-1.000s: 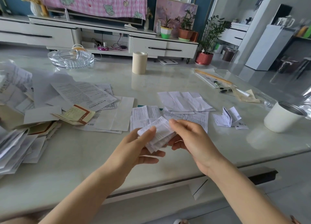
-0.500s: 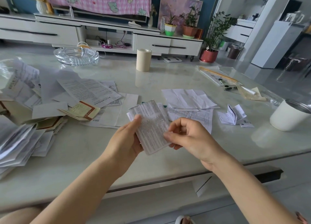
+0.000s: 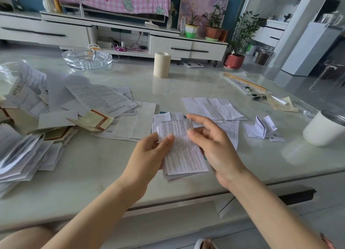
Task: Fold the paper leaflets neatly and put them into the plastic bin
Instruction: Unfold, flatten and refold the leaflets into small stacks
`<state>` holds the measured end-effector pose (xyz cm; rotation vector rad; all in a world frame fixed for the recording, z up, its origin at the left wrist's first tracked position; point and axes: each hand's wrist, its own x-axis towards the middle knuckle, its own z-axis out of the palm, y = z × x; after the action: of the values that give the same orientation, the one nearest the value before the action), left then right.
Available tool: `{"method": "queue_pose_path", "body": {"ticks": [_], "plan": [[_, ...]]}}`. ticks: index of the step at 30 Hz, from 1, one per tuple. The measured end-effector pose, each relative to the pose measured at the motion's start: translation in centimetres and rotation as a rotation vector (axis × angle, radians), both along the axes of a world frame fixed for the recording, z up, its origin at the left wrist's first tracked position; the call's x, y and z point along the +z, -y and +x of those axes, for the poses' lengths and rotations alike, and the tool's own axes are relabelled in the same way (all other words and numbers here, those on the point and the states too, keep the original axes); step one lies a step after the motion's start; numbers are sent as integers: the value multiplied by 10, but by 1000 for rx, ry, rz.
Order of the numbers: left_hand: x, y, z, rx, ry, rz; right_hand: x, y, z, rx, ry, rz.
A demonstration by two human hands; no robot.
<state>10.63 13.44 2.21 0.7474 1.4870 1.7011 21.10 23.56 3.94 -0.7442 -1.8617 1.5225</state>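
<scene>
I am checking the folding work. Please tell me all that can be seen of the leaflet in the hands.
The leaflet is thin white paper printed with small dark text, folded into a tall rectangle of several layers with uneven lower edges. It is held above the table. The left hand pinches its left side, thumb on top; the right hand's spread fingers touch its right side.
</scene>
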Motion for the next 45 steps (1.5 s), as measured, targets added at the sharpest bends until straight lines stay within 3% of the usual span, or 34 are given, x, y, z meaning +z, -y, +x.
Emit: {"method": "queue_pose_path", "body": {"ticks": [8, 16, 21, 25, 34, 45], "plan": [[1, 2, 2, -33, -298, -17, 9, -9, 9, 98, 114, 346], [-5, 4, 3, -179, -360, -77, 16, -8, 18, 317, 210, 175], [-4, 3, 11, -190, -252, -44, 12, -8, 18, 210, 140, 253], [-7, 0, 16, -60, -255, -75, 4, 0, 10, 111, 16, 356], [-4, 1, 16, -47, -340, -86, 3, -3, 7, 66, 116, 455], [-2, 4, 14, -29, -258, -94, -12, 4, -5, -119, -12, 882]]}}
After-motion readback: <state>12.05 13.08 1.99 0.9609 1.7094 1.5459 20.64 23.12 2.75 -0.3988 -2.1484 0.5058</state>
